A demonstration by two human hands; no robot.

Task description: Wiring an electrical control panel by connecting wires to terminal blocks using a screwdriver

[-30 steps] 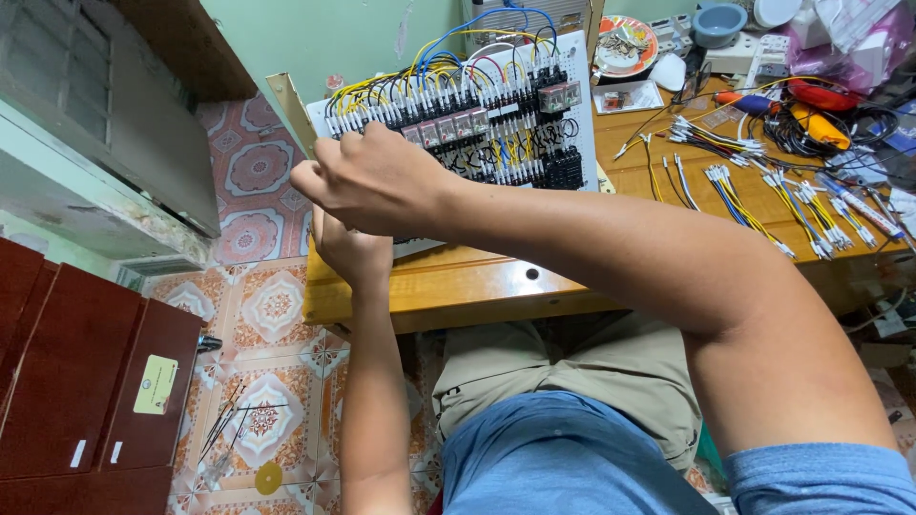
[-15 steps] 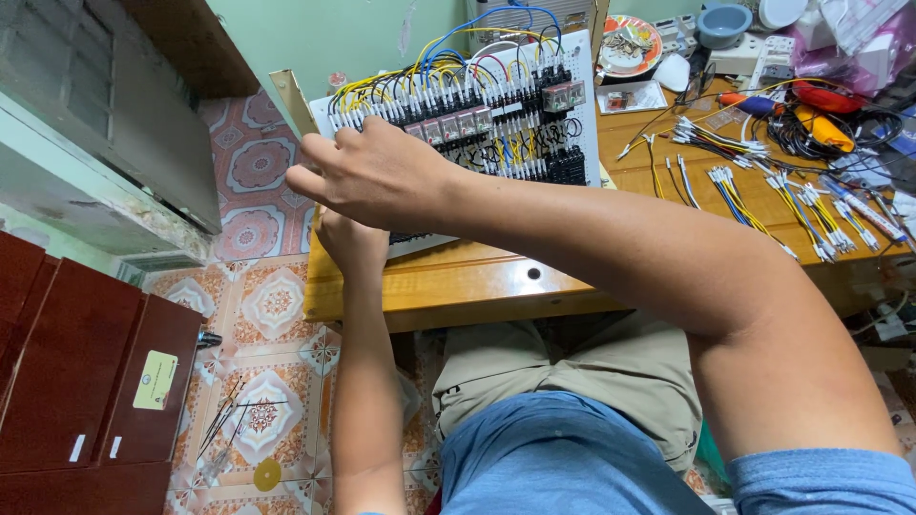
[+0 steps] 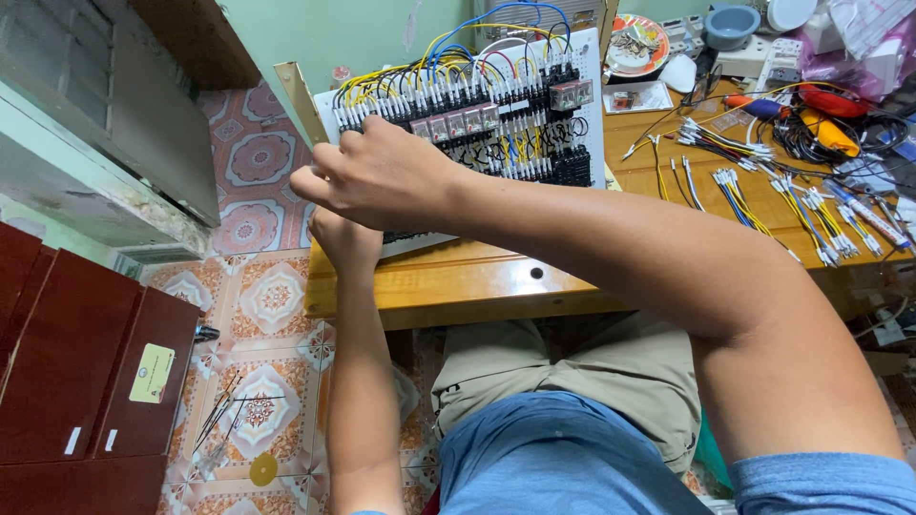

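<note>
The white rectangular wiring panel, packed with black terminal blocks and looped blue, yellow, red and black wires, leans tilted at the far left end of the brown wooden counter, its lower edge resting on the counter top. The right hand reaches across the body to the panel's left part, knuckles up and fingers curled onto the lower left rows of terminals; whether the fingertips pinch a wire there cannot be told. The left hand sits just beneath the right hand at the panel's lower left corner, fingers folded in against the panel's edge, its grip hidden by the right hand. A pale yellow flat bar juts up beside the panel's left edge. To the right on the counter lie bundles of short cut wires with white tips, a red and orange handled tool, an orange patterned plate and a grey-blue bowl. Below the counter's left is a patterned tile floor with a dark red wooden cabinet standing on it
</note>
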